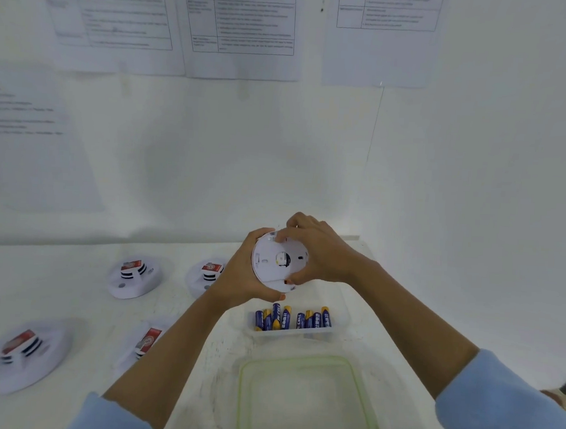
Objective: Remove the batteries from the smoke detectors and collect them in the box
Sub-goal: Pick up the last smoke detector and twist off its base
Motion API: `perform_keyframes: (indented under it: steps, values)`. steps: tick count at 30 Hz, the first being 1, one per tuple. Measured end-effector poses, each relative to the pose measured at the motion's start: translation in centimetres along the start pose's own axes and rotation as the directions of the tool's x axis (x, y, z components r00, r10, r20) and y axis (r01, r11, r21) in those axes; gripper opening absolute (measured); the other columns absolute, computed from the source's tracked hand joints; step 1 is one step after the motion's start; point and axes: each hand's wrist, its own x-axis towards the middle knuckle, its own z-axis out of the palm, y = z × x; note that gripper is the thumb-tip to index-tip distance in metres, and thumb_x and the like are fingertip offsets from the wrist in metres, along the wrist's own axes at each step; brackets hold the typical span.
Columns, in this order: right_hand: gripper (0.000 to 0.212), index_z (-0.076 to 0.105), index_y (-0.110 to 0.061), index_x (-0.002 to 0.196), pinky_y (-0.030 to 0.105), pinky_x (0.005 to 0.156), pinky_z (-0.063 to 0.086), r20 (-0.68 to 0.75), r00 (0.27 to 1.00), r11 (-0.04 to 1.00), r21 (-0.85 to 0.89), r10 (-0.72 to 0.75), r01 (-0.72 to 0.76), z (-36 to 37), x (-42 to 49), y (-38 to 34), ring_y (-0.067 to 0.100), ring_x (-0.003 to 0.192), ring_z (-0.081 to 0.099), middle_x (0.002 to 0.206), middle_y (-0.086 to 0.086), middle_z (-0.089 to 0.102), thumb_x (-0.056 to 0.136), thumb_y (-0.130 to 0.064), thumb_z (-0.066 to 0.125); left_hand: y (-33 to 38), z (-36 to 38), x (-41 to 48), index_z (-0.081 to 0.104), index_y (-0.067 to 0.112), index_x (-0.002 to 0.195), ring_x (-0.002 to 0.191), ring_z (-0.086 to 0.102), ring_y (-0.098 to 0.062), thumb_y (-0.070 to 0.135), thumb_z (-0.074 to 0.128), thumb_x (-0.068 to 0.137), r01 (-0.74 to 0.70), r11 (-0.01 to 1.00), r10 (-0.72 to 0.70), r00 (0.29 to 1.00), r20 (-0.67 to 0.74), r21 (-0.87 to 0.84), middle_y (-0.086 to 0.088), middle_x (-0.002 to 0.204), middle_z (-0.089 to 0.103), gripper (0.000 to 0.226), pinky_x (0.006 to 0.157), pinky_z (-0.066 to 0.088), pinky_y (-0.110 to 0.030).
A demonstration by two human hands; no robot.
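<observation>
Lid [307, 406] is nearest you; your left hand [239, 281] and right hand [325, 252] both grip a smoke detector [274, 263] near the box [340, 317].

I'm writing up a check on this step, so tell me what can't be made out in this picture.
Head view:
Held smoke detector: battery bay not shown; left hand and right hand cover its rim.
Batteries in the box: count unclear, they overlap.
Near smoke detector: partly behind the left forearm.
Wall sheets: print too blurred.
Green-edged lid: cut by the bottom edge.
</observation>
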Motion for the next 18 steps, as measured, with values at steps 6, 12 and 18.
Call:
perform_keyframes:
  steps: [6,12,18]
  values:
    - [0.071,0.046,-0.028,0.132,0.025,0.093,0.020,0.033,0.998,0.996,-0.068,-0.054,0.056,0.0,0.5,0.0,0.016,0.116,0.034,0.128,-0.001,0.036,0.069,-0.043,0.075,-0.4,-1.2,-0.5,0.032,0.019,0.127,0.099,0.046,0.021,-0.004,0.086,0.052,-0.013,0.999,0.014,1.000,-0.017,0.033,0.008,0.118,0.046,0.095,0.073,0.042,-0.001]
    - [0.071,0.045,-0.024,0.132,0.027,0.093,0.024,0.065,0.995,0.981,-0.173,-0.078,0.088,-0.5,1.0,-1.1,0.016,0.110,0.041,0.122,-0.003,0.048,0.070,-0.044,0.073,-0.3,-1.5,-0.6,0.031,0.020,0.127,0.104,0.048,0.013,0.013,0.080,0.046,0.011,1.000,-0.011,1.000,-0.014,0.029,0.016,0.118,0.044,0.095,0.076,0.042,-0.001]
    - [0.070,0.049,-0.015,0.127,0.027,0.088,0.029,0.060,0.990,0.959,-0.247,-0.126,0.137,-0.4,1.1,-1.7,0.019,0.100,0.048,0.114,0.003,0.053,0.068,-0.043,0.074,-0.7,-1.5,-0.6,0.029,0.023,0.126,0.103,0.046,0.019,0.015,0.081,0.046,0.003,0.999,-0.003,1.000,0.000,0.034,0.018,0.118,0.042,0.096,0.076,0.041,0.001]
